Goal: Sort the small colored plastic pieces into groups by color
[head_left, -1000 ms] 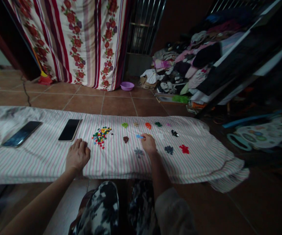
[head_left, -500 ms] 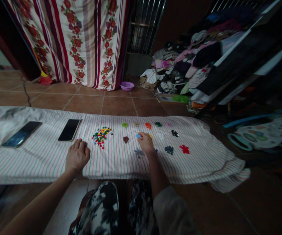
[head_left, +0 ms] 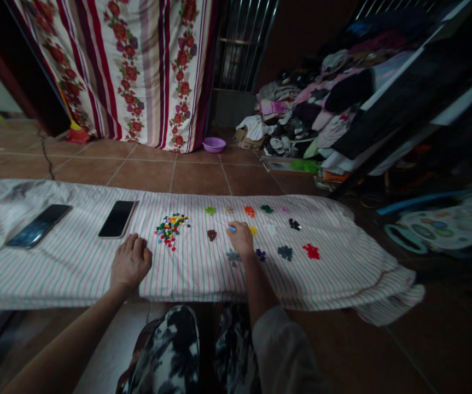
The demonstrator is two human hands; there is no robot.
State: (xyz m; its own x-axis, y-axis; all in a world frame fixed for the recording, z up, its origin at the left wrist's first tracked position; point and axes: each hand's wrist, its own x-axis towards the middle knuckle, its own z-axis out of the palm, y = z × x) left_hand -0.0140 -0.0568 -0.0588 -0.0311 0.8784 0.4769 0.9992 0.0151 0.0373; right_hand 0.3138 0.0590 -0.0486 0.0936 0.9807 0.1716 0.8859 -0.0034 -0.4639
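My left hand (head_left: 131, 261) lies palm down on the striped cloth, its fingers stretched out just below a dark-screened phone (head_left: 116, 219). To its right is a mixed pile of tiny coloured pieces (head_left: 170, 230). My right hand (head_left: 241, 238) has its fingertips pinched together at some light blue pieces (head_left: 231, 228); whether one is between them is hidden. Around this hand sit small single-colour heaps: brown pieces (head_left: 211, 235), grey pieces (head_left: 233, 256), yellow pieces (head_left: 253, 230) and dark blue pieces (head_left: 260, 254). The hand and wrist partly cover the grey heap.
Lime pieces (head_left: 210, 210), orange pieces (head_left: 249, 211), dark green pieces (head_left: 267, 209), black pieces (head_left: 295, 224), slate pieces (head_left: 285, 252) and red pieces (head_left: 311, 251) lie farther out. A second phone (head_left: 39, 226) rests at left. Beyond the cloth-covered surface stands a purple basin (head_left: 214, 144).
My right hand has shifted slightly left and down beside the light blue pieces, uncovering more of the yellow and dark blue heaps. My left hand stays in place.
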